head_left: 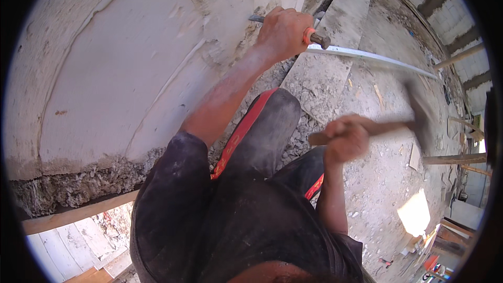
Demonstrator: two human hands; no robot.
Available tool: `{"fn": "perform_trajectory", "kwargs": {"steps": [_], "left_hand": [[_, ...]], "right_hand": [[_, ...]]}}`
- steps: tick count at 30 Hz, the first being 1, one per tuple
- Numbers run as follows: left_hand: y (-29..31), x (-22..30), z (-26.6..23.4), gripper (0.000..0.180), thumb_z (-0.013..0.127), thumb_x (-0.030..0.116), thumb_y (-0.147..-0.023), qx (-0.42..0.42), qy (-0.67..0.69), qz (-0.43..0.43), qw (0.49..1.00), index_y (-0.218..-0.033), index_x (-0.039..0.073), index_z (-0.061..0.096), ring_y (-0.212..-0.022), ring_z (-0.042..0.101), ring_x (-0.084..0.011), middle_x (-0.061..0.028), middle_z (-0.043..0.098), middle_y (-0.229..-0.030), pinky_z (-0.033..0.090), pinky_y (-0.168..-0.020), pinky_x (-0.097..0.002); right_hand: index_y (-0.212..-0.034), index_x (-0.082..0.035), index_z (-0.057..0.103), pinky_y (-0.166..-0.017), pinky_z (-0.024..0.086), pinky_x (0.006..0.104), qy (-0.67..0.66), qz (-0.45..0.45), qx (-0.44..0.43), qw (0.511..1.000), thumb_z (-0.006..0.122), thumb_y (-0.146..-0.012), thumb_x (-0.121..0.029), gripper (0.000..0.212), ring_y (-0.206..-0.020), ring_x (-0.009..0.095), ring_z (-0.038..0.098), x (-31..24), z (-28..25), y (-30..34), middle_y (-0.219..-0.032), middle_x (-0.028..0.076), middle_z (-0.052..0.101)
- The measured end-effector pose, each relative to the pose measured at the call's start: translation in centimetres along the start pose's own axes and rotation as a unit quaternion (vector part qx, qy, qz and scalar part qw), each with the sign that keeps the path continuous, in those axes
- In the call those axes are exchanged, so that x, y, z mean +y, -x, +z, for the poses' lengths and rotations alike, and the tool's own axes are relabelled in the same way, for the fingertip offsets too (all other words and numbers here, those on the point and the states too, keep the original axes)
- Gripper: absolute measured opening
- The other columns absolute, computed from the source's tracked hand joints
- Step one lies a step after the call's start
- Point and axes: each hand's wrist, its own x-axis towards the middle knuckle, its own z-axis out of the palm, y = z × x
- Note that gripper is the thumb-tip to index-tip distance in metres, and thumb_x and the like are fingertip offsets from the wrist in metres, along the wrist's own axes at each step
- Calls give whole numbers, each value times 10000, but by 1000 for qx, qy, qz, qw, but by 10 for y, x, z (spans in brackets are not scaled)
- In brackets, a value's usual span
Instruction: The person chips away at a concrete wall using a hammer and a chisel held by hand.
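No containers in view, just tools and rubble. My left hand (283, 30) is wrapping its fingers tight around a steel chisel (314, 35) with an orange collar, and the tip is pressing into the plastered wall (120, 73) at a rough broken patch. My right hand (346, 139) is clenching the wooden handle of a hammer (403, 118), head blurred, well apart from the chisel's butt end. My knee in dark trousers with a red stripe (241, 131) is sitting between the two arms. Concrete stair steps (325, 73) are carrying loose chips and dust. A pale metal strip (377, 58) is lying across the steps just behind the chisel. Timber props (450, 158) are standing at right.
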Motion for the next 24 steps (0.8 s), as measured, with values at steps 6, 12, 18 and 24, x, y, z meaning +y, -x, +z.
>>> {"fn": "perform_trajectory", "kwargs": {"steps": [6, 12, 18, 24], "left_hand": [[4, -5, 7, 135, 706, 135, -703, -26, -31, -19, 999, -712, 101, 576, -660, 596, -289, -84, 590, -658, 460, -667, -404], [-11, -1, -3, 109, 703, 145, -713, -4, 4, -62, 998, -740, 102, 607, -682, 605, -316, -108, 609, -677, 477, -661, -436], [3, -14, 6, 127, 705, 162, -712, -23, -30, -60, 997, -740, 88, 605, -692, 617, -328, -114, 615, -678, 482, -639, -443], [-4, -13, -4, 131, 707, 169, -713, -9, 3, -80, 997, -729, 86, 607, -673, 617, -328, -104, 618, -668, 484, -622, -436]], "right_hand": [[-937, -7, 522, -445, 451, 322, -206, 192, -56, 958, 508, -1008, -278, 281, -506, 179, 525, -54, -19, -22, -659, 74, 529], [-997, -79, 532, -475, 485, 411, -450, -43, 15, 892, 489, -990, -395, 318, -558, 239, 547, -40, -24, -47, -668, 56, 525], [-855, -47, 491, -380, 407, 265, -42, 280, -129, 950, 411, -1032, -422, 422, -403, 141, 460, -39, 4, -24, -563, 35, 469], [-1020, -118, 520, -449, 456, 323, -413, 8, 38, 910, 470, -947, -603, 493, -531, 163, 507, -76, -32, -64, -669, 47, 455]]}}
